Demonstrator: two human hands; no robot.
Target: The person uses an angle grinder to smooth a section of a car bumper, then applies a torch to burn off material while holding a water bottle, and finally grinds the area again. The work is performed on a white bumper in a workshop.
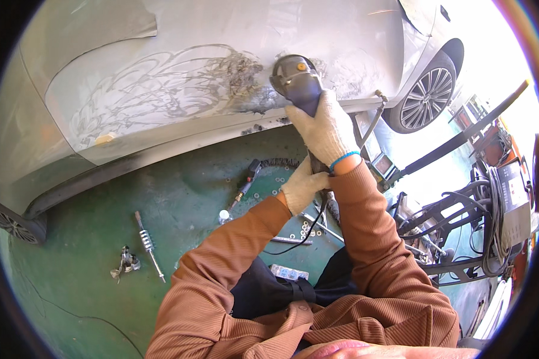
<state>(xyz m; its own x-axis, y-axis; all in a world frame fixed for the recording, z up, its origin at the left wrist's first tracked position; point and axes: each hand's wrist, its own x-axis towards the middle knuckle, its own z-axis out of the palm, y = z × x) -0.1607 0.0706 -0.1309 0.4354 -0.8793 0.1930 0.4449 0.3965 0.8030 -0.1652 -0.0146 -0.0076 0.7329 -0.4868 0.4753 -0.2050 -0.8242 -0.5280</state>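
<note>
With its round guard and head against the silver car door [132, 78], an angle grinder [299, 84] points away from me. My right hand [326, 127], in a white knit glove with a blue cuff, is wrapped round its body just behind the head. Nearer to me, my left hand [302, 186], gloved too, closes round the rear of the grinder's body, where a black cord hangs down. The disc's working face is hidden. Grey swirling scratches and a dark, rough patch [245, 75] mark the door left of the grinder.
On the green floor [185, 179] lie a pneumatic tool [247, 179], a slide hammer with a spring [145, 239], a metal clamp [124, 264] and several washers [308, 230]. A welding machine with coiled cables [509, 203] stands right. A long-handled puller [455, 140] reaches beside my right arm.
</note>
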